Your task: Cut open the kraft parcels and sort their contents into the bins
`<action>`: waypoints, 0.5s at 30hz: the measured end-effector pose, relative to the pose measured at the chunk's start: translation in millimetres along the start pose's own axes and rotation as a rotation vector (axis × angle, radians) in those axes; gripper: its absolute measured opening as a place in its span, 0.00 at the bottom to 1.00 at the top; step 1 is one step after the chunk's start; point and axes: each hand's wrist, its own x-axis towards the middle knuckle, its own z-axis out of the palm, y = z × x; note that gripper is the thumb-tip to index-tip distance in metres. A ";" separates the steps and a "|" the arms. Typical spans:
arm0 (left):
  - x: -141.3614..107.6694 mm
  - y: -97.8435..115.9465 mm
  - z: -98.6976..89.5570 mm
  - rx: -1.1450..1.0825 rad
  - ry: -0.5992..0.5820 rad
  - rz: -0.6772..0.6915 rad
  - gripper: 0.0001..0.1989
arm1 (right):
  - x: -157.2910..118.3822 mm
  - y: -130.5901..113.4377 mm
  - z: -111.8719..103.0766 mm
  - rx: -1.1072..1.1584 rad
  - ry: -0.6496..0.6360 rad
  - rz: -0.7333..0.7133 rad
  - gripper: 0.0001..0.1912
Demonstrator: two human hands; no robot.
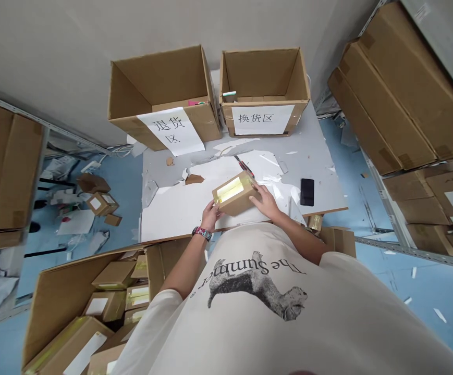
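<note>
Between my two hands I hold a small taped cardboard box [236,197] with a white label on its top, tilted above the table's front edge. My left hand [209,214], with a patterned watch band at the wrist, grips the box's left end. At its right end my right hand [264,202] has its fingers on the side and corner. Just behind the box lies a utility knife [244,165] with red and black on its handle, on white paper scraps. A black phone [307,192] rests to the right of my right hand.
Two open cartons with paper signs, a left one [132,125] and a right one [266,133], stand at the table's back. A big carton [65,276] full of taped boxes is at my lower left. Shelves with large boxes [398,88] flank the right; packages [100,203] lie on the floor.
</note>
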 end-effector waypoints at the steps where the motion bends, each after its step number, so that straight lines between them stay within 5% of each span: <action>1: -1.2 -0.6 2.0 0.022 -0.009 0.023 0.32 | 1.1 3.3 -1.0 0.016 0.001 0.039 0.35; 11: 3.6 8.6 -11.3 0.235 0.115 0.147 0.34 | -9.1 10.8 21.6 0.254 -0.001 0.223 0.40; 15: 9.8 10.1 -13.0 0.458 0.161 0.152 0.33 | -11.5 25.3 2.1 0.191 0.023 0.286 0.33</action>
